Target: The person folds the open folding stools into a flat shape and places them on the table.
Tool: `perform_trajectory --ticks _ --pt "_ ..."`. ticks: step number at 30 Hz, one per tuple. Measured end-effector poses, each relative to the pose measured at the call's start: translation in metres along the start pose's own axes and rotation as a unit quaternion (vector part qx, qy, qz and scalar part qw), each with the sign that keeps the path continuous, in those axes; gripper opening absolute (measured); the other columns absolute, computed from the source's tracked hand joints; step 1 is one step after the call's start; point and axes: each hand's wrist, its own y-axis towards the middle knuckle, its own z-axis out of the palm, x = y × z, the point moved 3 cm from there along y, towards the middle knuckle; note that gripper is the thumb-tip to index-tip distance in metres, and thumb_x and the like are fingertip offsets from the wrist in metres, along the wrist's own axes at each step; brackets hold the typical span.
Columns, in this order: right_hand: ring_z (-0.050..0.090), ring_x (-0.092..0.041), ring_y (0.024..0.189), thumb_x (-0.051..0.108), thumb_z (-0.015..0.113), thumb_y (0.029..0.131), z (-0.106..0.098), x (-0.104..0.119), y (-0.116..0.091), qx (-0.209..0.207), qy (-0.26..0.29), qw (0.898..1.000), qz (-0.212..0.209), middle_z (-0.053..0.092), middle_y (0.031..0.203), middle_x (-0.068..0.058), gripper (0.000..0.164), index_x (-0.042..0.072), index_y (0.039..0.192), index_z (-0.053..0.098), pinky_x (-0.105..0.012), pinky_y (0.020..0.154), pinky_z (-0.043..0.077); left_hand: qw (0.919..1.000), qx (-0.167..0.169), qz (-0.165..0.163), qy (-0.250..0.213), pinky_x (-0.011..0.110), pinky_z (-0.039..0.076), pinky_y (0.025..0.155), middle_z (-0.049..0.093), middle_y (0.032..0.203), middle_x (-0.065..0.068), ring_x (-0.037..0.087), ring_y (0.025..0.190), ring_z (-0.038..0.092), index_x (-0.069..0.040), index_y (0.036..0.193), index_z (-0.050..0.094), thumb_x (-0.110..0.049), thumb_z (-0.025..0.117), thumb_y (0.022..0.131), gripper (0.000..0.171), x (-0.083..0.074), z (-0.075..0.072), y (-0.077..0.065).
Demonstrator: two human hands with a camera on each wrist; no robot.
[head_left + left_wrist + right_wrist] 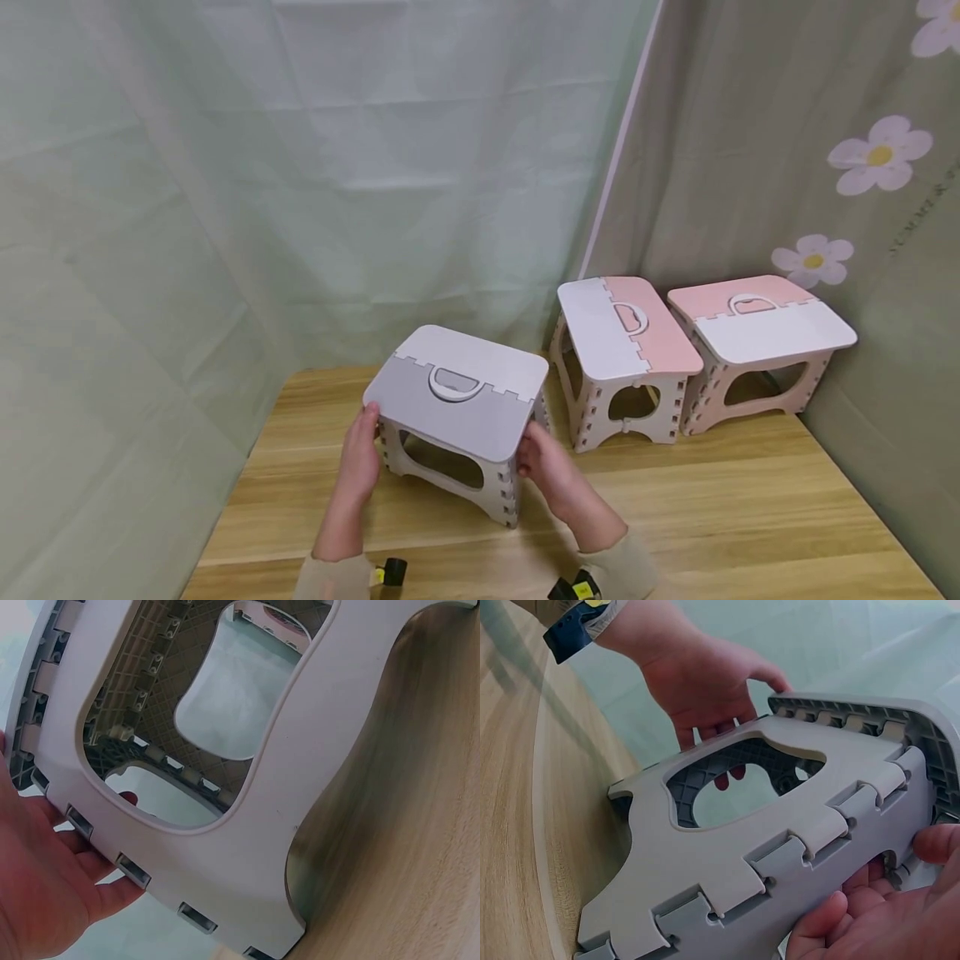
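Observation:
A folding stool (453,417) with a grey and white top and a carry handle (454,390) stands unfolded on the wooden table, turned at an angle. At its left end, my left hand (362,454) holds the leg panel, thumb up by the top's corner. The left wrist view shows that hand's fingers (96,866) behind the panel's slotted edge. My right hand (551,471) grips the opposite end below the top. In the right wrist view, its fingers (866,896) curl into the end panel's opening. Whether every foot touches the table is unclear.
Two unfolded pink and white stools, a nearer one (596,333) and one in the corner (780,329), stand side by side at the back right. Pale curtains (450,167) hang behind the wooden table (675,525); a flowered grey curtain (735,150) hangs at the right.

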Motion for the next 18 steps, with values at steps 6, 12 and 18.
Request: perform_trajectory --ticks 6,12,18 --pt "0.051 -0.018 0.091 0.030 0.034 0.111 -0.0011 -0.0005 0.0022 -0.016 0.010 1.000 -0.004 0.063 0.095 0.002 0.034 0.017 0.108 0.065 -0.035 0.083 0.037 0.9999 -0.005 -0.013 -0.004 0.063 0.029 0.121 0.042 0.160 0.034 0.049 0.147 0.040 0.012 0.157 0.039 -0.039 0.022 0.117 0.067 0.0026 0.0001 0.0016" --pt "0.054 -0.018 0.098 0.033 0.032 0.112 -0.0013 0.0011 0.0006 -0.021 0.024 0.999 -0.006 0.068 0.109 0.002 0.043 0.008 0.124 0.065 -0.035 0.089 0.039 0.9995 -0.012 -0.025 -0.012 0.063 0.029 0.121 0.041 0.159 0.036 0.050 0.147 0.039 0.014 0.157 0.038 -0.037 0.023 0.117 0.067 0.0022 -0.0001 0.0009" --pt "0.051 -0.019 0.093 0.036 0.026 0.112 -0.0002 0.0043 -0.0003 -0.023 0.040 0.999 -0.021 0.067 0.105 0.000 0.048 0.006 0.126 0.061 -0.034 0.086 0.039 0.9988 -0.015 -0.042 -0.021 0.061 0.026 0.123 0.038 0.161 0.036 0.049 0.149 0.036 0.014 0.158 0.036 -0.039 0.024 0.116 0.068 0.0030 -0.0007 -0.0005"
